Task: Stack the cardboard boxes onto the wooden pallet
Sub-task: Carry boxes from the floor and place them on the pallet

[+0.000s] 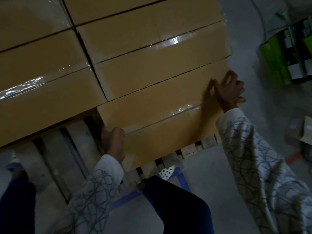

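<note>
A flat tan cardboard box (pixel 165 125), taped along its top, lies at the near right corner of the wooden pallet (pixel 70 149). My left hand (pixel 114 142) grips the box's near left corner, fingers curled over the edge. At the box's far right corner my right hand (pixel 228 92) holds the edge with bent fingers. Several more tan boxes (pixel 148 43) are stacked in rows behind it and to its left. Bare pallet slats show to the left of my left hand and under the box's front edge.
Grey concrete floor with blue tape lines (pixel 182 181) lies in front of the pallet. A green and black carton (pixel 287 56) stands at the right. My legs in dark trousers (pixel 177 208) are close to the pallet edge. A red floor mark (pixel 292 159) is at right.
</note>
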